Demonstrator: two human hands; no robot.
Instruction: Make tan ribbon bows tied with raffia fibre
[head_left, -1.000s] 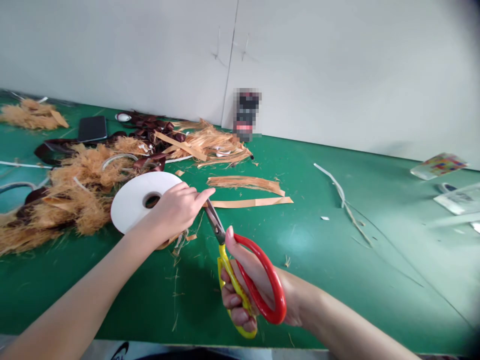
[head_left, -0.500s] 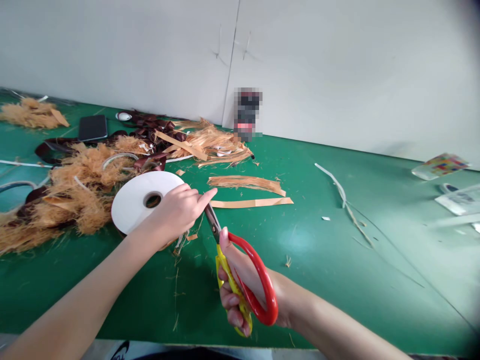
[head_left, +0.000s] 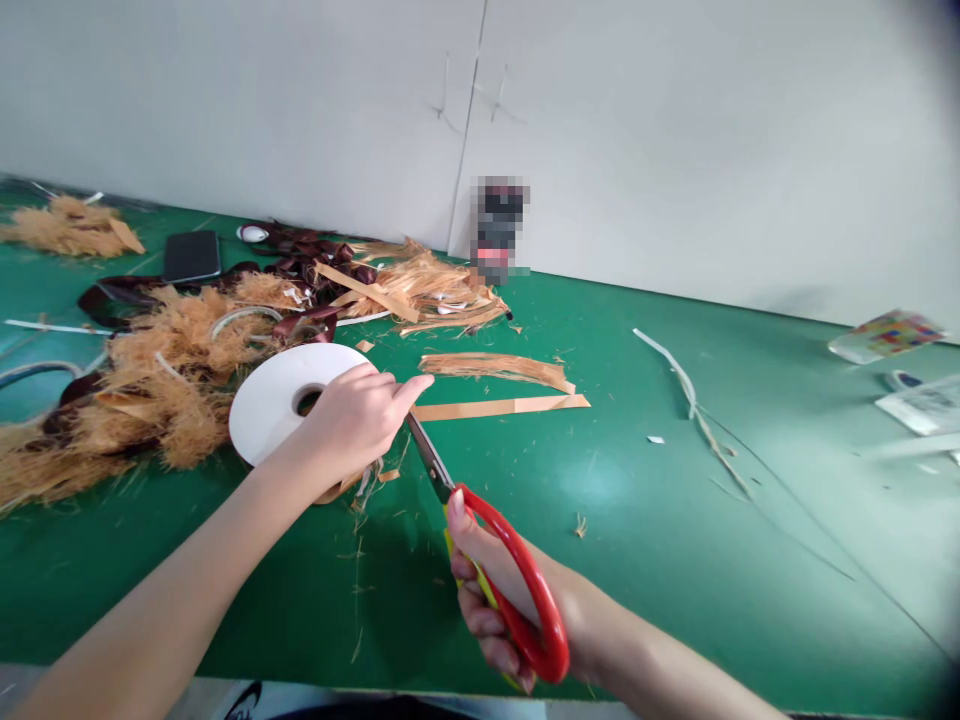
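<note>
Well, right hand (head_left: 499,562) (thumb uppermost).

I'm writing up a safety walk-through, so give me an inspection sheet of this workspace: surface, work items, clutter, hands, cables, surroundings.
Surface: green table, scattered with small scraps.
Work items: scissors, white spool, flat tan strip, fringed tan bundle.
Clutter: tan fibre pile and dark ribbon, left of centre.
Hands: left hand over the spool's edge, grip unclear; right hand holds the scissors.
Cables: none certain; pale strands, at left and right, are hard to identify.
Surroundings: pale wall panels behind the table.
</note>
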